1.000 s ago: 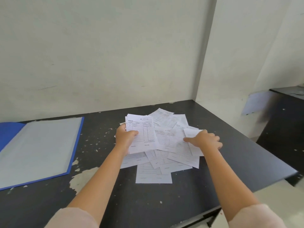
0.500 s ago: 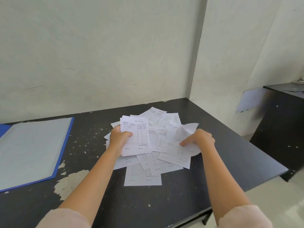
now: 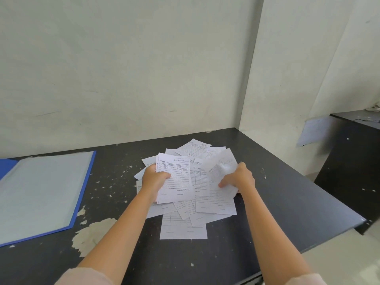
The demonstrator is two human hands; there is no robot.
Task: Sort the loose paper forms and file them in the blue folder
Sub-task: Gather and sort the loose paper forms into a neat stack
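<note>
Soft, even daylight fills the view, bright but without glare. The wall (image 3: 123, 68) reads pale with a greenish cast. The floor (image 3: 353, 262) at lower right is the brightest patch, nearly washed out. The dark table (image 3: 287, 202) takes a dull sheen, with only faint, soft-edged shadows under the papers (image 3: 183, 229) and the forearms. The sheet (image 3: 221, 167) in the right grip (image 3: 239, 179) is smeared by motion blur, its print unreadable. The stack (image 3: 176, 177) in the left grip (image 3: 154, 178) is sharper: its ruled lines are clear, its small text mushy. The wide-angle lens bends the wall corner and table edges, and detail softens toward the borders.
</note>
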